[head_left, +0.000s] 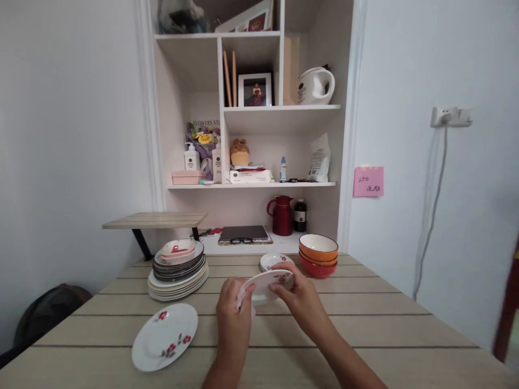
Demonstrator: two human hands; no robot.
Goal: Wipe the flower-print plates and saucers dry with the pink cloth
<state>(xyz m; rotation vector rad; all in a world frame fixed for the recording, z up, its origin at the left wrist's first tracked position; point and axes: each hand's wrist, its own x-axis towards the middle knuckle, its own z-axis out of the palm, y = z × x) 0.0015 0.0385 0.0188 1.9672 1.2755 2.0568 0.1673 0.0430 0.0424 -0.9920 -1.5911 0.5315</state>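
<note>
Raised above the table, a white plate (263, 287) with a red flower print is tilted between my two hands. My right hand (295, 286) grips its right edge, thumb on the near side and fingers behind. My left hand (235, 305) is closed around a thin white cloth or tissue (243, 294), pressed against the plate's left edge. Just behind the held plate lies a small stack of flowered plates (272, 260), partly hidden by my right hand. A larger flowered plate (165, 337) rests flat on the table to the left of my left hand.
At the left stands a tall stack of plates (178, 292) topped by a small pink-rimmed bowl (178, 248). Orange and red bowls (318, 256) are nested at the right. A small raised shelf (156, 219), a closed laptop (243, 233) and a red jug (283, 216) are farther back.
</note>
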